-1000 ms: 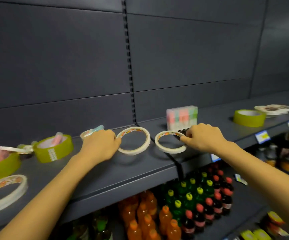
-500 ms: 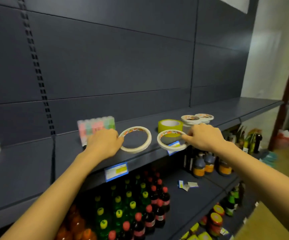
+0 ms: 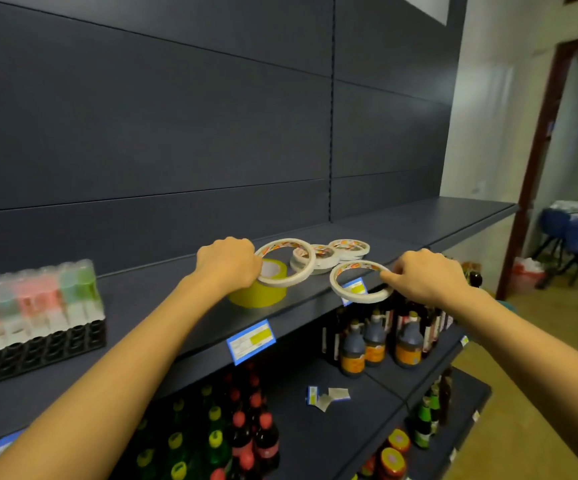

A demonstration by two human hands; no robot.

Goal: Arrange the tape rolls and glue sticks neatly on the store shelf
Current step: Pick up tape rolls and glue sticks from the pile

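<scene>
White tape ring (image 3: 283, 281) pinched by left hand (image 3: 228, 263) over yellow roll (image 3: 258, 296); right hand (image 3: 426, 275) pinches second ring (image 3: 334, 283).

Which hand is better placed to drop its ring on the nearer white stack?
Left, likely: the left hand holds its ring beside that stack, over the yellow roll; the right hand holds the other ring out at the shelf edge.

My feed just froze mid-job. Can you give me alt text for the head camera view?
The left hand holds a thin white tape ring over a yellow tape roll; the right hand pinches another ring at the front edge of the shelf. Stacked rings lie behind, a glue stick pack stands at far left.
</scene>
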